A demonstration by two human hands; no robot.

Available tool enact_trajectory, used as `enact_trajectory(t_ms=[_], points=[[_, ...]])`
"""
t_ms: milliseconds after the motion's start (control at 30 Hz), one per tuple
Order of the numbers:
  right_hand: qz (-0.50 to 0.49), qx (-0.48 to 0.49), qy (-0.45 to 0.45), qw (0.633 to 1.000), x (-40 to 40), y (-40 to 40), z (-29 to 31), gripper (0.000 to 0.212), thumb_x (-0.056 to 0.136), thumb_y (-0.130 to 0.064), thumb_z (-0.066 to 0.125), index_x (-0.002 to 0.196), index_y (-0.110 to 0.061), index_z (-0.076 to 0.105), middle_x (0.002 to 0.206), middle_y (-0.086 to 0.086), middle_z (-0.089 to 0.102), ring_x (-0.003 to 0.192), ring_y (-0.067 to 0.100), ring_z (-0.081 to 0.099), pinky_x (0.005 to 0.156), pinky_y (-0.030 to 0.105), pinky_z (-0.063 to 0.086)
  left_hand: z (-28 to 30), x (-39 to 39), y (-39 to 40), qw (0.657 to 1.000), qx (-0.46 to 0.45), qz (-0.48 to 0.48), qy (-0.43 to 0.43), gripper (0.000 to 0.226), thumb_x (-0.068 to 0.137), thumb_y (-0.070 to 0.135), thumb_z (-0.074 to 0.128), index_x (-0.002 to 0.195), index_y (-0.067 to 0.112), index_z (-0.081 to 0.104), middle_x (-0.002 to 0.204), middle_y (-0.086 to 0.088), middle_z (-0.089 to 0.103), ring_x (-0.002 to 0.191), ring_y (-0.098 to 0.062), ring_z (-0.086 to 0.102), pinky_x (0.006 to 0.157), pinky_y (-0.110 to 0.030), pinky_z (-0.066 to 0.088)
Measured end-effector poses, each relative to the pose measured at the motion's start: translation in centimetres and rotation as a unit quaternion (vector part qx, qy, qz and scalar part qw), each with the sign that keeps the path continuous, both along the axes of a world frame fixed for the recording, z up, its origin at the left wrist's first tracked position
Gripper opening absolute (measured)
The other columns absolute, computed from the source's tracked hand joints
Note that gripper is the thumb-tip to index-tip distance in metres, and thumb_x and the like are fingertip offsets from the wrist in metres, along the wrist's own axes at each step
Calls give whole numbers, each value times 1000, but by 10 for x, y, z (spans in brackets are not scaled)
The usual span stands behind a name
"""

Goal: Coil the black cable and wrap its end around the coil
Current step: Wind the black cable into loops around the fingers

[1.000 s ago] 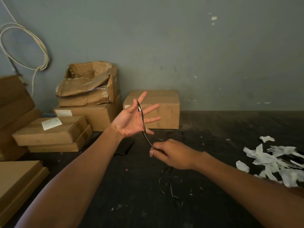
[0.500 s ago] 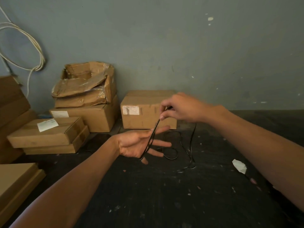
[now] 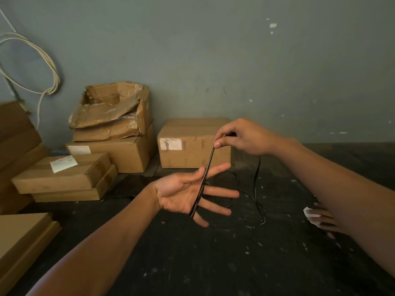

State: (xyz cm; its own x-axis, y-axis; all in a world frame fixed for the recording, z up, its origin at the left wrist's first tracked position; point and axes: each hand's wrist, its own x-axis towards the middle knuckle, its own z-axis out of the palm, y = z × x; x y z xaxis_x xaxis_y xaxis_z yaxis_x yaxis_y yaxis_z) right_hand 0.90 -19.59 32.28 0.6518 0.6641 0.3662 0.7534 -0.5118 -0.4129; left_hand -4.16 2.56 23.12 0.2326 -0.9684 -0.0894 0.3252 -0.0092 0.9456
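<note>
My left hand (image 3: pixel 183 193) is held palm up over the dark floor with its fingers spread straight. A thin black cable (image 3: pixel 205 174) runs taut across the palm and fingers, looped round the hand down to the little finger. My right hand (image 3: pixel 241 136) is raised above and to the right and pinches the cable's upper stretch between thumb and fingers. From that hand the cable hangs down and lies in loose curls on the floor to the right of my left hand.
Cardboard boxes (image 3: pixel 193 143) stand along the grey wall at the back and left, one torn open (image 3: pixel 111 112). Flat cartons (image 3: pixel 21 240) lie at the lower left. A white cable coil (image 3: pixel 42 67) hangs on the wall. White paper scrap (image 3: pixel 310 212) lies at the right.
My right hand rose from the floor to above my left hand, pulling the cable taut over the palm. My left hand dropped lower and turned flatter. Since half a second ago little has moved.
</note>
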Motion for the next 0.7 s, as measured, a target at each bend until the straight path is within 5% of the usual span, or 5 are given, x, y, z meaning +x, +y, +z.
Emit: enact_trajectory(t_ms=[233, 367, 500, 567, 700], points=[[2, 85, 112, 990, 0, -7, -46, 14, 94, -25, 57, 92, -27, 71, 90, -7, 73, 90, 9, 67, 85, 34, 51, 16, -6, -14, 999, -43, -31, -10, 57, 100, 48, 37, 153, 47, 15, 164, -16, 14, 146, -53, 8, 105, -75, 20], [42, 122, 141, 982, -14, 0, -100, 20, 97, -3, 50, 111, -2, 65, 113, 22, 67, 110, 33, 63, 96, 55, 49, 31, -3, -18, 995, -97, 7, -21, 53, 99, 49, 31, 152, 47, 21, 162, -13, 23, 144, -51, 12, 100, -76, 21], [24, 107, 200, 974, -36, 25, -144, 27, 102, -21, 43, 122, -22, 62, 86, -11, 65, 75, -2, 61, 67, 24, 50, 44, 8, -14, 988, -135, 79, 0, 52, 99, 49, 25, 151, 47, 23, 163, -13, 16, 144, -51, 15, 97, -76, 23], [12, 70, 218, 973, -43, 35, -153, 29, 103, -30, 41, 128, -35, 54, 62, -11, 48, 52, 1, 45, 49, 21, 38, 46, 16, -8, 984, -138, 116, -3, 51, 100, 51, 19, 151, 49, 21, 163, -13, 17, 144, -51, 17, 96, -77, 21], [16, -10, 170, 985, -54, 44, -144, 39, 103, -38, 37, 142, -36, 38, 62, -10, 44, 52, 5, 43, 53, 25, 39, 41, 28, 2, 973, -141, 181, -9, 50, 101, 53, 15, 151, 52, 18, 163, -11, 22, 144, -51, 22, 94, -77, 24]])
